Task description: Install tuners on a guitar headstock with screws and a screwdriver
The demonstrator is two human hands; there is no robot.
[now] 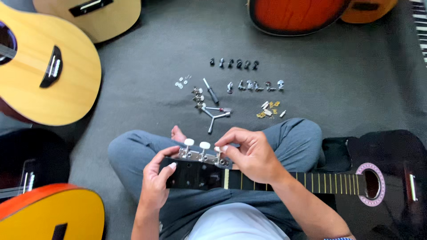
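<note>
Grey carpet (356, 71), five guitars around, left hand (155, 182) gripping black headstock (191, 174), right hand (249, 153) fingers pinching one of three white tuner knobs (204, 145).

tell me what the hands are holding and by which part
Left hand grips the black guitar by its headstock; right hand pinches a white tuner knob there.

Around me I count six guitars (49, 71). On the floor (147, 58) lie six black pegs (234, 63). Three white tuner knobs (204, 145) stand on the headstock (191, 174).
</note>
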